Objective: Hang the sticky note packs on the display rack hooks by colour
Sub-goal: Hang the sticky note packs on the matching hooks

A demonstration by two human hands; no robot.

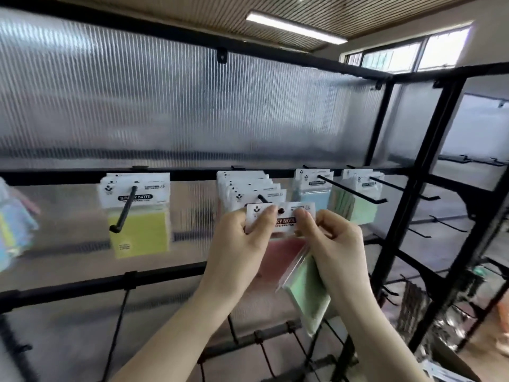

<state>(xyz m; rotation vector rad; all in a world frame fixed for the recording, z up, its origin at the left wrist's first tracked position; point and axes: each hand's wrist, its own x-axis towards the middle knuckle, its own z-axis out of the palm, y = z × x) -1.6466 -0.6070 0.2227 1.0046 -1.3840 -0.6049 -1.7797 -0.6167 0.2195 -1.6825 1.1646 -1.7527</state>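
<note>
Your two forearms rise from the near edge, and both hands meet on one pink sticky note pack (278, 238). Your left hand (242, 244) pinches the left part of its white header card (275, 216), thumb and fingers curled over the front. Your right hand (330, 241) pinches the card's right part the same way, and it also clamps a green pack (305, 293) that hangs down and tilts toward the right below your palm. The hang hole in the pink pack's card sits right at the tip of a black hook (263, 199); whether the hook has entered the hole you cannot tell.

Just behind the card, a fanned row of packs (248, 188) already fills that same hook. To the left, a yellow pack (137, 230) hangs on its own hook (125, 210), with more header cards behind it. To the right, a blue pack (311, 199) hangs on a long hook (352, 190), and farther right pale green packs (358, 208) hang on the next one. At the far left edge a blurred bundle of mixed colours (13, 224) hangs.

All hooks project from a horizontal black bar of the display rack (192, 173), which is backed by ribbed translucent panels (165, 106). Bare hooks stick out of the rack's side section on the right (446, 224).
</note>
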